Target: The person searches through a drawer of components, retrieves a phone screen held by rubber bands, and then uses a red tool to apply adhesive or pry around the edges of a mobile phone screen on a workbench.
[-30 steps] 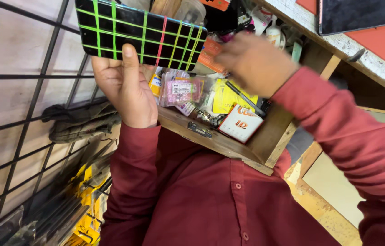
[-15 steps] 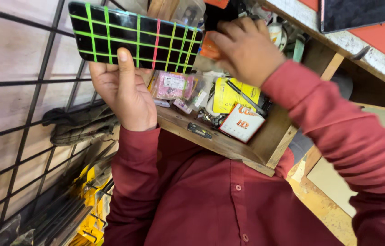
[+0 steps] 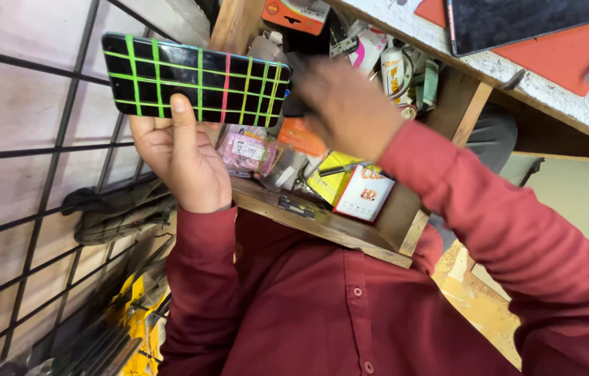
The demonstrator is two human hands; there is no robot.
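Head view, looking down over a dark red shirt (image 3: 350, 306). The left hand (image 3: 179, 157) is closed on a black phone (image 3: 197, 80) wrapped in green and pink rubber bands, thumb pressed on its face, fingers behind it; the phone is held level, up in the air, in front of an open wooden drawer (image 3: 322, 223). The right hand (image 3: 347, 104) reaches into the clutter at the drawer's far side, at the phone's right end; its fingers are blurred and turned away, so whether they grip anything cannot be told.

Risks, as judged: the phone rests on a thumb-and-finger pinch near one end only, so a knock from the right hand could tip or drop it into the drawer or onto the floor. The drawer is crammed with a pink packet (image 3: 247, 152), a white and red box (image 3: 364, 193), a yellow packet (image 3: 333, 181) and bottles (image 3: 393, 69); rummaging could spill loose items over its low front edge.

Edges and room: a black wire grid (image 3: 44, 153) stands close on the left, the table (image 3: 573, 104) edge overhangs on the right with a dark tablet (image 3: 517, 21) on a red mat (image 3: 580, 63). Free space lies mainly toward the body, above the lap.
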